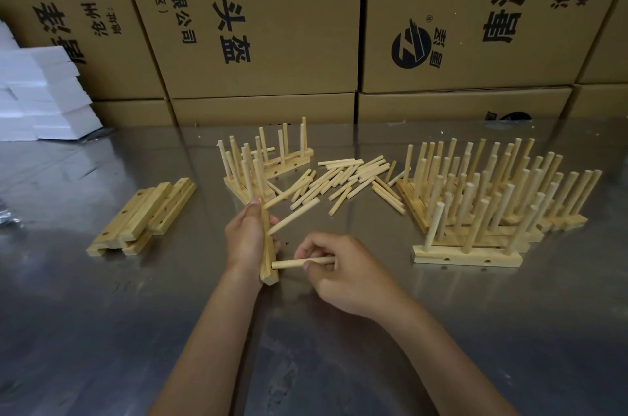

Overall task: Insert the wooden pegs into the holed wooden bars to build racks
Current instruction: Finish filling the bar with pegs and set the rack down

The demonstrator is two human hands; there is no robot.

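**Head view: peg going into held bar**

Left hand (249, 239) grips a bar (268, 261), stood on edge on the steel table (136, 330), long axis running away from the person. Two pegs already sit in the bar, sticking out to the right: far peg (282, 200) and mid peg (294, 219). Right hand (339, 267) pinches a third peg (299, 263) between thumb and fingers, held level, left tip touching the bar's right face near the near end. Whether that tip is in a hole: cannot tell.

Loose pegs (343, 177) lie piled behind the hands. Blank bars (142, 215) are stacked at left. Finished racks (489, 198) are grouped at right, more racks (265, 160) behind the left hand. Cardboard boxes (272, 24) line the far edge, white foam blocks (40, 92) at far left.
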